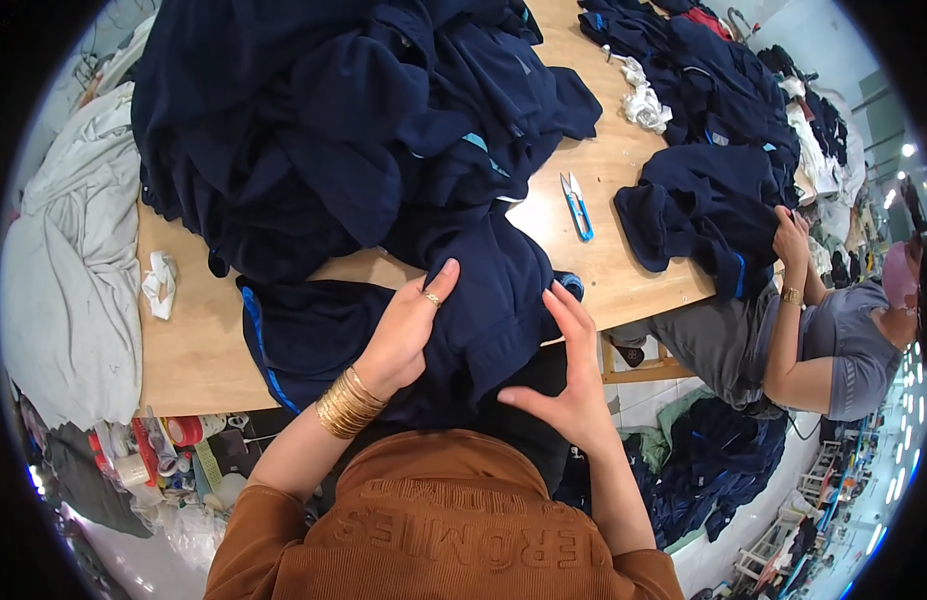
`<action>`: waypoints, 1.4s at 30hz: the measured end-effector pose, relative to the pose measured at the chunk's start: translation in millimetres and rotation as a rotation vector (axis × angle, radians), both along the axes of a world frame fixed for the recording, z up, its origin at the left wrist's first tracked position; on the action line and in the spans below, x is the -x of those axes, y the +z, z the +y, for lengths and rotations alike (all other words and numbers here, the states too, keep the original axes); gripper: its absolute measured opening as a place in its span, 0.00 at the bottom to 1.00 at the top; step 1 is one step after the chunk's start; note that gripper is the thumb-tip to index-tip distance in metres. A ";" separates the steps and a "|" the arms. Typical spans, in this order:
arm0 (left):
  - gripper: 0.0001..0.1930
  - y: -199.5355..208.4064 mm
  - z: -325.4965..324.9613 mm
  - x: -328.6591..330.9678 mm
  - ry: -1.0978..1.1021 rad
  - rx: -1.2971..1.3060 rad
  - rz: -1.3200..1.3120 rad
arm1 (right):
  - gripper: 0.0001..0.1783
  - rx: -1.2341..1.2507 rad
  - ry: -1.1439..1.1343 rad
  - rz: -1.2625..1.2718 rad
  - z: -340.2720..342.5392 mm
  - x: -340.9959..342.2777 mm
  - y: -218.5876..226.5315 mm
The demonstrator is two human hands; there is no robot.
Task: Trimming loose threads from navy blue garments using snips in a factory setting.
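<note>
A navy blue fabric garment (495, 290) hangs over the near edge of the wooden table, just in front of me. My left hand (401, 330) grips its left side, thumb pressed flat on top and the other fingers hidden beneath the cloth. At the garment's right edge, my right hand (571, 390) has its thumb and fingers spread apart, with the fingertips at the cloth. A part with a bright blue trim (263, 345) lies to the left of my left hand. Beyond the garment, a large heap of navy garments (313, 130) covers the table.
Blue-handled thread snips (577, 210) lie on the wooden table (623, 290), right of the heap. White cloth scraps (159, 285) and a grey-white cloth (73, 270) are at left. A co-worker (823, 330) at right handles another navy garment (698, 210). Dark garments (713, 460) are piled below.
</note>
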State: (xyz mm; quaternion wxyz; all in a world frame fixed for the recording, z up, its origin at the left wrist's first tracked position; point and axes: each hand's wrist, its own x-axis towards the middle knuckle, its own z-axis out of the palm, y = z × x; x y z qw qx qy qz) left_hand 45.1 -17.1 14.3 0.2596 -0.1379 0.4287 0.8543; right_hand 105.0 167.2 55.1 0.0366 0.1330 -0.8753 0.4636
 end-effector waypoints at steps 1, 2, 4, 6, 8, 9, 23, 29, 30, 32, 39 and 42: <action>0.19 1.4 -3.8 -0.4 0.004 0.001 0.003 | 0.45 -0.020 -0.026 -0.003 -1.0 3.0 -0.7; 0.19 3.8 -7.0 -1.5 -0.024 -0.019 0.021 | 0.45 -0.041 -0.052 -0.007 -2.0 4.9 -1.8; 0.19 8.4 -10.7 -3.1 -0.047 -0.038 0.042 | 0.43 0.108 -0.062 -0.044 -4.6 7.5 -6.3; 0.20 11.8 -12.7 -3.6 -0.016 0.006 0.055 | 0.40 0.256 -0.070 -0.082 -6.7 9.8 -7.4; 0.20 13.3 -15.5 -4.0 -0.003 0.016 0.074 | 0.33 0.292 -0.076 -0.028 -9.2 9.3 -5.8; 0.21 14.1 -16.5 -3.7 0.007 0.024 0.092 | 0.33 0.293 -0.075 -0.024 -10.8 10.2 -4.1; 0.18 37.0 0.1 -1.0 -0.451 0.528 0.760 | 0.22 -0.068 -0.071 0.244 -1.5 21.8 38.3; 0.11 77.5 -13.5 8.5 -0.579 -0.006 0.210 | 0.24 -0.228 -0.231 0.205 38.8 25.3 20.3; 0.08 83.6 -11.8 0.2 -0.304 -0.146 0.432 | 0.24 -0.130 -0.292 0.196 33.2 22.5 29.8; 0.10 94.4 3.7 9.5 -0.187 0.027 0.192 | 0.21 0.078 -0.243 0.263 32.7 4.6 25.4; 0.17 138.0 93.2 -51.1 -1.055 -0.074 0.971 | 0.13 0.566 -0.209 -0.176 25.9 -28.6 6.9; 0.18 147.3 107.7 -75.6 -1.410 -0.227 0.923 | 0.13 0.579 -0.253 -0.206 38.9 -42.4 5.1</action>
